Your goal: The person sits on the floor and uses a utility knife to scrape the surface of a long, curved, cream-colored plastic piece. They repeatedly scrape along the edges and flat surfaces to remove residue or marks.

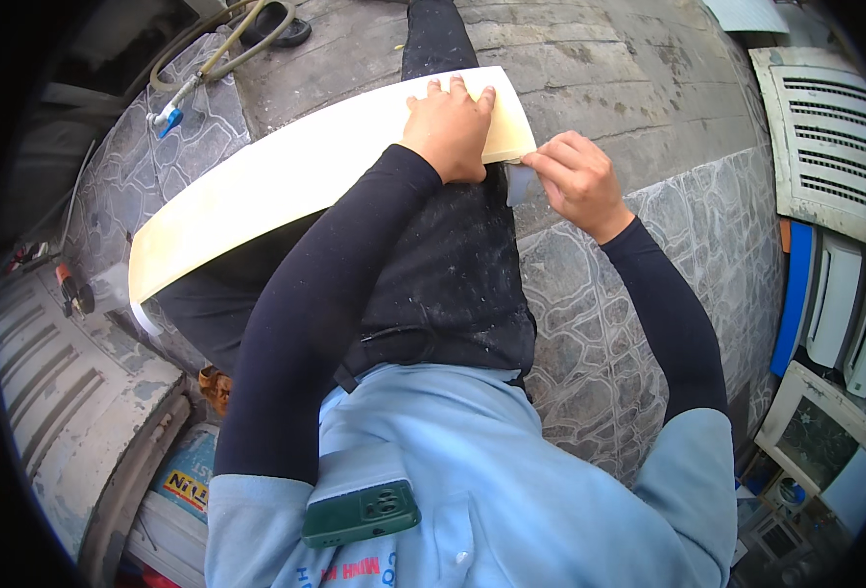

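Note:
A long, slightly curved cream-white panel [286, 181] lies across my thighs, its left end reaching past my leg. My left hand [450, 129] rests on the panel's right part with its fingers spread. At the panel's lower right corner, my right hand [582, 181] is closed in a pinch, thumb and forefinger touching the edge. What sits between those fingertips is too small to make out. Just under that corner a pale bluish, translucent piece [519, 183] shows beside my leg; whether it is joined to the panel, I cannot tell.
A hose with a blue-handled tap [170, 122] lies at the upper left. An orange-and-black tool [69, 287] is near a worn slatted casing [51, 382]. On the right stand a slotted white panel [835, 132] and white casings [833, 299]. A green phone [361, 514] sits at my chest.

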`<control>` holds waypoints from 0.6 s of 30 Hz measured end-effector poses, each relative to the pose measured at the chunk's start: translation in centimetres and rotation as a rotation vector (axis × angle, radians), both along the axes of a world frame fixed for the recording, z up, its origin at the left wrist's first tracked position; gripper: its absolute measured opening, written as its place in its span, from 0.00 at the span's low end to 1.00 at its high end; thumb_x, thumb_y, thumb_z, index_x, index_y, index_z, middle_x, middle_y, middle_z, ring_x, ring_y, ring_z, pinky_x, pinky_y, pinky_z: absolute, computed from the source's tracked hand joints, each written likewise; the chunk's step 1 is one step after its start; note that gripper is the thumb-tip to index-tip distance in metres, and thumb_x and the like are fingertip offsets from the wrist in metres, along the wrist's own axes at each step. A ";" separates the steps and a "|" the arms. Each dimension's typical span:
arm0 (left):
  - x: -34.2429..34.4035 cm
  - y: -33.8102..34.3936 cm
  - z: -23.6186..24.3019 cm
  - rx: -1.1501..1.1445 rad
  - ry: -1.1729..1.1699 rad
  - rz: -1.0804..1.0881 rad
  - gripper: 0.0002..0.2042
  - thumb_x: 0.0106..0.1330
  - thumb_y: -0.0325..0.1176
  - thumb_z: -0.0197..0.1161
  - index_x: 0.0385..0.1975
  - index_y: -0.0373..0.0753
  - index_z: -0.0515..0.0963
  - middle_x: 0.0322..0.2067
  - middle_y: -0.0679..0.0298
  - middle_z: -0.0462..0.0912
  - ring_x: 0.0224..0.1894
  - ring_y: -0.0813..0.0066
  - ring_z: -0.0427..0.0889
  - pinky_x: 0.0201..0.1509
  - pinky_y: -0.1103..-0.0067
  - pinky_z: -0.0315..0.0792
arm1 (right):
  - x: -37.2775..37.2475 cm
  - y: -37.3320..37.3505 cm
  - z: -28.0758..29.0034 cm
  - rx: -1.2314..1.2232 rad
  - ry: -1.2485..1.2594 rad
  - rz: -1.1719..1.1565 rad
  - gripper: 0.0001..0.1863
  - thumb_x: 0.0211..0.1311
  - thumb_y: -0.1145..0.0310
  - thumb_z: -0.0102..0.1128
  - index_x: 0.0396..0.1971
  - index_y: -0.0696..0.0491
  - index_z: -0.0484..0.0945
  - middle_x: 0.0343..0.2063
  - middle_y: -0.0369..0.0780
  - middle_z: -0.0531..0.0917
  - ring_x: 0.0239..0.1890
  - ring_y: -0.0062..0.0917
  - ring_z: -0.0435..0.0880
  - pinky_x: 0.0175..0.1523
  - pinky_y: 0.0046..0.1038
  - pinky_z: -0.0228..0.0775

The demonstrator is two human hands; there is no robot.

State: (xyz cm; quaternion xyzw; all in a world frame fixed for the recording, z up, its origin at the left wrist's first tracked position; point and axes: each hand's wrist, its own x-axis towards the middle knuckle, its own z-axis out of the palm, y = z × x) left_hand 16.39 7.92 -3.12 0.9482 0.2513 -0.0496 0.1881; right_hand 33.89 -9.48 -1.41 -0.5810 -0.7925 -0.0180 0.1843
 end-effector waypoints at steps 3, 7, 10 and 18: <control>-0.1 -0.7 -0.8 0.105 0.001 -0.001 0.53 0.46 0.41 0.79 0.80 0.42 0.65 0.73 0.31 0.68 0.73 0.25 0.72 0.68 0.40 0.75 | -0.1 -1.2 -0.3 -0.119 0.009 0.062 0.14 0.53 0.78 0.72 0.41 0.52 0.89 0.35 0.34 0.85 0.43 0.29 0.86 0.46 0.32 0.79; -0.4 -0.1 -0.3 0.036 -0.019 0.022 0.53 0.47 0.43 0.79 0.80 0.42 0.65 0.74 0.32 0.67 0.75 0.26 0.70 0.70 0.39 0.72 | -1.0 -2.5 1.0 -0.334 0.650 -0.429 0.07 0.64 0.77 0.72 0.41 0.54 0.89 0.40 0.34 0.88 0.47 0.23 0.86 0.50 0.27 0.78; -0.9 -0.6 -0.3 0.059 -0.018 0.038 0.54 0.48 0.45 0.80 0.80 0.41 0.65 0.76 0.34 0.66 0.76 0.27 0.67 0.73 0.38 0.70 | 1.5 -2.8 -2.7 -0.426 1.492 -0.531 0.08 0.72 0.73 0.72 0.47 0.57 0.88 0.50 0.34 0.90 0.50 0.18 0.84 0.58 0.26 0.76; -12.3 0.0 -3.0 0.176 -0.210 0.104 0.41 0.60 0.31 0.71 0.79 0.49 0.68 0.78 0.50 0.67 0.79 0.40 0.66 0.76 0.40 0.65 | 2.2 -0.1 -4.6 -0.709 1.466 -0.568 0.09 0.73 0.71 0.72 0.49 0.56 0.86 0.42 0.30 0.88 0.44 0.13 0.81 0.53 0.19 0.70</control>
